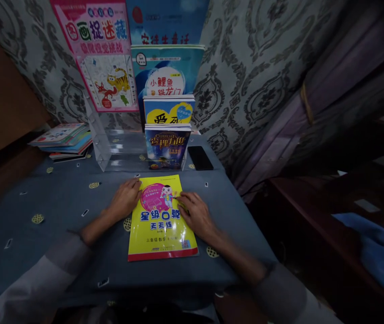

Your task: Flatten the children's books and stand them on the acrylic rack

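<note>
Patterned wall, purplish curtain

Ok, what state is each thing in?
Yellow book: closed, flat on table.
Left hand: at its left edge.
Right hand: on its right edge.
Rack: upright, holding books.
Pink book: upright, cover showing.
Book stack: lying flat.
Phone: flat, dark.
Curtain: tied back.

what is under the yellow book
The yellow book lies on the blue-grey tablecloth; part of a printed yellow shape shows beside its left edge. The rest beneath is covered, so anything flat there cannot be seen.
</note>
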Demonstrator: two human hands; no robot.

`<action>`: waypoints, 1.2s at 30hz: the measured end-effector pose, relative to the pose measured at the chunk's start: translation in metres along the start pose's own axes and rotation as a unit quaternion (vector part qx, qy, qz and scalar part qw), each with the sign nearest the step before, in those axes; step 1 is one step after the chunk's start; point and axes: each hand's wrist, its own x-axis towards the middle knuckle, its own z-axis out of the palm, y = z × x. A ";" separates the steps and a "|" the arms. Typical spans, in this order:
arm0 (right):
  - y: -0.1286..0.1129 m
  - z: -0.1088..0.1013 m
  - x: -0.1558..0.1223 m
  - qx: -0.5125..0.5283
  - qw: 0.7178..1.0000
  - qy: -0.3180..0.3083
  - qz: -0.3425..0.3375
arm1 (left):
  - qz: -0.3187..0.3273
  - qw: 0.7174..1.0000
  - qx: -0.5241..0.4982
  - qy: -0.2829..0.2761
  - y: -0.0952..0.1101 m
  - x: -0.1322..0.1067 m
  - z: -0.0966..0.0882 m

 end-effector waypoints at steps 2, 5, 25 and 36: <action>0.000 0.000 -0.001 0.002 1.000 0.003 -0.004 | 0.008 1.000 -0.003 -0.014 0.003 0.005 -0.001; 0.000 -0.002 0.000 0.009 1.000 0.000 -0.009 | 0.031 0.999 -0.013 -0.021 0.007 0.014 0.003; -0.003 -0.005 0.001 0.026 1.000 -0.011 0.012 | 0.247 0.963 -0.082 -0.067 0.045 0.088 0.030; 0.010 -0.006 -0.003 0.087 0.996 -0.024 0.012 | 0.267 0.957 -0.092 -0.063 0.044 0.086 0.032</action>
